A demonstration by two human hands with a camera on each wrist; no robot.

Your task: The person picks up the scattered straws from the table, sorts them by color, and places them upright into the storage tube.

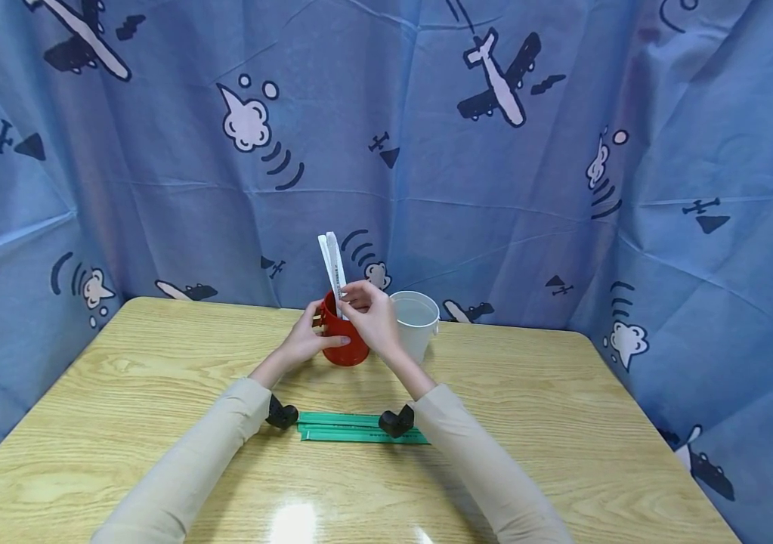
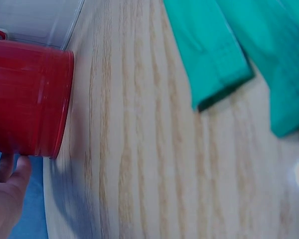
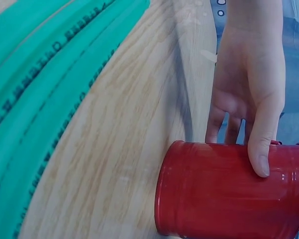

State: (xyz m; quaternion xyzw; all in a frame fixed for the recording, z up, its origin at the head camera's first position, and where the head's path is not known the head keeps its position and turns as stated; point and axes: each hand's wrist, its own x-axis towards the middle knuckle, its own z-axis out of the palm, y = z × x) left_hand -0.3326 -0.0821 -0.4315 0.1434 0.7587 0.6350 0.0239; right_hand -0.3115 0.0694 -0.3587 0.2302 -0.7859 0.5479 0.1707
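A red bucket [image 1: 345, 349] stands upright toward the back of the table, with white paper-wrapped sticks [image 1: 333, 264] rising out of its mouth. My left hand [image 1: 301, 338] grips the bucket's left side, thumb across its front; the right wrist view shows this hand [image 3: 251, 89] on the red bucket [image 3: 229, 189]. Above the rim, my right hand [image 1: 374, 317] pinches the white sticks near their lower part. In the left wrist view, fingertips [image 2: 21, 172] touch the red bucket [image 2: 27, 99].
A white bucket [image 1: 416, 321] stands just right of the red one. Several green-wrapped strips [image 1: 341, 432] lie across the table nearer the front, between the forearms. Behind the wooden table [image 1: 529, 423] hangs a blue curtain [image 1: 332, 151] with a plane print.
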